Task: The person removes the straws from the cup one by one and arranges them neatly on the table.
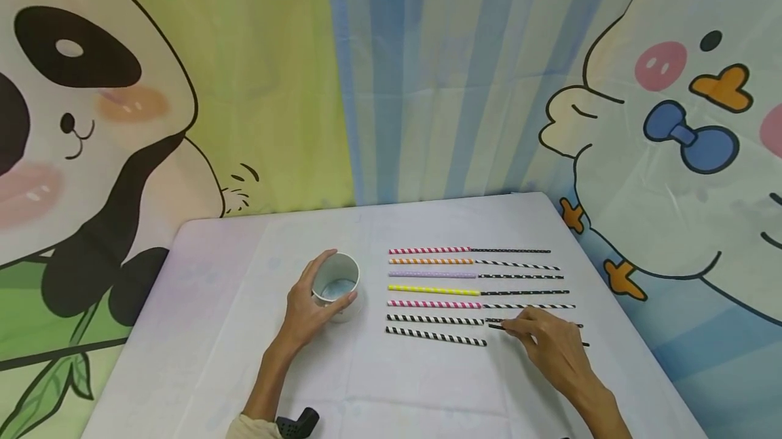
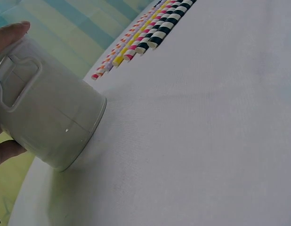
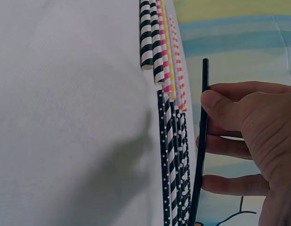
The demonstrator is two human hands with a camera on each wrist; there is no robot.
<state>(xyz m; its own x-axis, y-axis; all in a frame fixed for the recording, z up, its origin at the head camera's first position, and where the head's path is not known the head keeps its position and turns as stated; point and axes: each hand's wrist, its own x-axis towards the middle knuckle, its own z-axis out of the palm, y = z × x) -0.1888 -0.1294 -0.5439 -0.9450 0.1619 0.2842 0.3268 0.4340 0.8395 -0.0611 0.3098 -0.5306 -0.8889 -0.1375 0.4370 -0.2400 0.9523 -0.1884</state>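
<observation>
My left hand (image 1: 302, 310) holds a white cup (image 1: 342, 269) from the side, thumb and fingers spread around it, its mouth turned toward the head camera. A handle-shaped outline shows on its wall in the left wrist view; whether its base touches the table cannot be told. My right hand (image 1: 556, 347) pinches a thin dark straw (image 3: 205, 73) between thumb and fingers, raised above the table. Just left of that hand lies a black-and-white striped straw (image 1: 436, 337), nearest of a column of thicker straws. Thin black patterned straws (image 1: 525, 292) continue the rows to the right.
The thicker straws include red-striped (image 1: 430, 250), orange-striped (image 1: 430, 261), lilac (image 1: 432, 275), yellow (image 1: 434, 290) and pink-striped (image 1: 434, 304) ones. They lie on a white-covered table (image 1: 201, 330). Cartoon-printed curtains (image 1: 415, 86) hang behind it. A black device (image 1: 298, 424) sits at the left wrist.
</observation>
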